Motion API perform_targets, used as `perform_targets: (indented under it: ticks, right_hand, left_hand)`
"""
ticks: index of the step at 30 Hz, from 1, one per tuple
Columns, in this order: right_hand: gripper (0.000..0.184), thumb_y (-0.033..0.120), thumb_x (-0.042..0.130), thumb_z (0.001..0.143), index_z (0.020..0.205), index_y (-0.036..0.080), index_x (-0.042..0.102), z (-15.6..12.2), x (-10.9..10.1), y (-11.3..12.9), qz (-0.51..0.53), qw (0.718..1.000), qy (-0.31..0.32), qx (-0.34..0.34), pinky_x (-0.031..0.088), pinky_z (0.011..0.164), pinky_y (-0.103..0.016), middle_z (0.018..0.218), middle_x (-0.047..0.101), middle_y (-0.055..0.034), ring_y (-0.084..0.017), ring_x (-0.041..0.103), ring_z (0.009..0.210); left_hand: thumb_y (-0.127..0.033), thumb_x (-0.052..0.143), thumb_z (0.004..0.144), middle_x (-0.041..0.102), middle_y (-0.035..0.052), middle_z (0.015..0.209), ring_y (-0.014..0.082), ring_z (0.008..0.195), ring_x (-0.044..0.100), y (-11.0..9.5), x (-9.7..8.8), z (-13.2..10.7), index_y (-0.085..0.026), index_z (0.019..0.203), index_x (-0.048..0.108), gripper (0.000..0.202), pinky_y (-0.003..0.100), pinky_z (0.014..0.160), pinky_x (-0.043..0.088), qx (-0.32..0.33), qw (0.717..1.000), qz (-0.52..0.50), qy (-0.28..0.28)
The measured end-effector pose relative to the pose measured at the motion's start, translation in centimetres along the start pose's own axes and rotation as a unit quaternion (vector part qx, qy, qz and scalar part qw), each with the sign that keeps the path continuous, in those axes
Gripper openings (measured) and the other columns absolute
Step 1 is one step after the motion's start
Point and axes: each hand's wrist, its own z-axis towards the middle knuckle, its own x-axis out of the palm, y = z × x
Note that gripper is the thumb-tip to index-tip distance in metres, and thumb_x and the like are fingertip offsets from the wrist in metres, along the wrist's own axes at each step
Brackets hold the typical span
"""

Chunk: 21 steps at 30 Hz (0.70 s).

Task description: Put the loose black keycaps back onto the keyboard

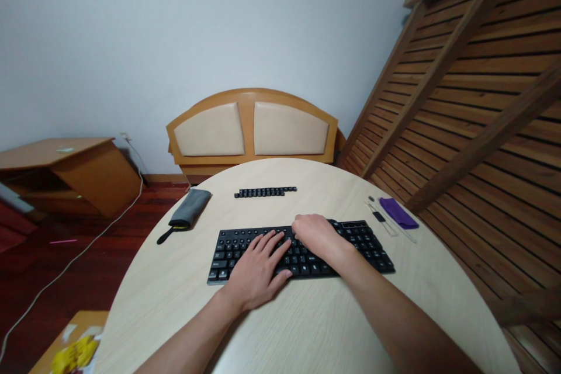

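A black keyboard lies across the middle of the round table. My left hand rests on its left-centre keys, fingers spread and nothing in its grasp. Above the upper middle of the keyboard, my right hand is closed with its fingers curled down and in. Whatever its fingertips hold, if anything, is hidden behind the hand. Beyond the keyboard, several loose black keycaps are lined up in two rows.
A grey cloth pouch with a black loop lies at the table's left. On the right are a folded purple cloth and a thin wire tool with a black middle. Wooden slats lean beside the pale table.
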Motion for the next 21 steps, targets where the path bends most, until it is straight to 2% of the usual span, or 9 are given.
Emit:
perform_targets:
  ticks: [5,9,11,13,17,21]
  right_hand:
    - [0.022,0.022,0.055,0.091,0.1,0.018,0.075,-0.4,-0.2,-1.2,0.061,0.998,-0.01,-0.013,0.049,0.083,-0.032,0.105,0.073,-0.0135,-0.027,0.068,0.1]
    - [0.023,0.031,0.052,0.093,0.097,0.021,0.073,0.3,0.8,-2.4,0.111,0.993,-0.046,-0.013,0.047,0.081,-0.029,0.102,0.074,-0.0083,-0.023,0.068,0.097]
    - [0.025,0.032,0.049,0.095,0.101,0.021,0.07,1.3,1.5,-2.9,0.126,0.989,-0.074,0.002,0.046,0.082,-0.029,0.107,0.073,-0.0078,-0.023,0.067,0.1]
    - [0.027,0.033,0.05,0.095,0.113,0.021,0.066,2.7,2.2,-3.5,0.134,0.987,-0.088,0.025,0.046,0.085,-0.03,0.116,0.07,-0.0088,-0.022,0.065,0.105]
    - [0.045,0.034,0.054,0.093,0.136,0.02,0.051,5.9,3.0,-4.4,0.128,0.987,-0.072,0.063,0.045,0.091,-0.032,0.123,0.067,-0.0124,-0.023,0.063,0.113]
    - [0.053,0.031,0.054,0.093,0.143,0.019,0.043,8.7,3.2,-4.4,0.112,0.986,-0.079,0.091,0.045,0.092,-0.036,0.127,0.064,-0.0163,-0.027,0.062,0.114]
  left_hand:
    - [-0.057,0.038,0.099,0.036,0.0076,0.156,0.0278,0.144,0.031,-0.1,-0.1,0.0,-0.026,0.153,0.032,0.062,0.05,0.117,0.028,-0.001,1.0,0.003,0.002]
    - [-0.056,0.037,0.099,0.036,0.0082,0.156,0.0277,0.145,0.03,-0.1,-0.1,0.0,-0.025,0.152,0.033,0.061,0.05,0.118,0.028,-0.002,1.0,0.007,0.003]
    - [-0.055,0.038,0.099,0.037,0.0081,0.156,0.0278,0.145,0.03,-0.1,-0.1,0.0,-0.025,0.152,0.033,0.061,0.05,0.118,0.028,-0.003,1.0,0.007,0.001]
    - [-0.056,0.039,0.099,0.037,0.008,0.156,0.0281,0.145,0.03,-0.1,-0.1,0.0,-0.026,0.152,0.034,0.061,0.051,0.117,0.029,-0.003,1.0,0.004,0.0]
    - [-0.056,0.039,0.099,0.036,0.0083,0.157,0.0284,0.145,0.03,-0.1,-0.2,0.0,-0.025,0.151,0.034,0.061,0.05,0.117,0.028,-0.003,1.0,0.005,0.003]
    - [-0.057,0.038,0.099,0.035,0.0079,0.157,0.0283,0.145,0.03,-0.1,-0.2,0.0,-0.025,0.151,0.034,0.061,0.051,0.117,0.029,-0.003,1.0,0.001,0.002]
